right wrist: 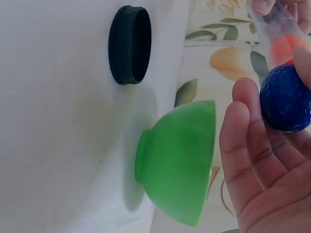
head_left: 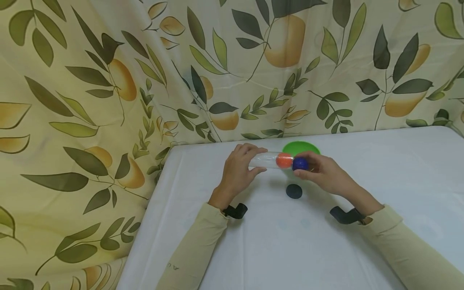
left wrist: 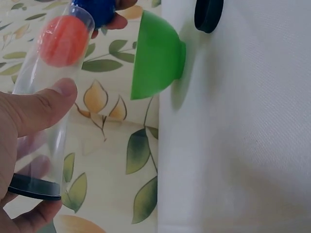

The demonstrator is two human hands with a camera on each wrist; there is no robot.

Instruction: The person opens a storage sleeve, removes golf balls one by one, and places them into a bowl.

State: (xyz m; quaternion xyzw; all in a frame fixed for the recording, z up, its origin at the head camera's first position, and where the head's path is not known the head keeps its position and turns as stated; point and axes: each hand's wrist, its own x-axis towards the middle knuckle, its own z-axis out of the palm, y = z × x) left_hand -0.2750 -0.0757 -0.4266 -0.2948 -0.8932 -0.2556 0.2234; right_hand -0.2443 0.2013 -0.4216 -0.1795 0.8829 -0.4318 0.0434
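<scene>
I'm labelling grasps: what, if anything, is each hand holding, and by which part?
The left hand grips the clear tube toward its capped end; the right hand pinches the blue ball by its sides.

Dim light, soft shadows on tablecloth [head_left: 272, 249], faint glints on tube [head_left: 269, 160]

Blue ball [head_left: 300, 164], orange ball [head_left: 284, 160], green bowl [left wrist: 155, 58], dark cap [head_left: 294, 191], leaf-patterned backdrop [head_left: 253, 94]

Has tube [head_left: 267, 160] in left hand [head_left: 237, 167], end cap [left wrist: 35, 187] at its left, first ball [head_left: 284, 160] inside toward its right. Holds second ball [head_left: 300, 164] in right hand [head_left: 326, 172], at tube's right end. Has bowl [right wrist: 180, 158] on table [head_left: 275, 249], behind loose cap [head_left: 294, 191]; has curtain [head_left: 253, 100] behind table.
</scene>
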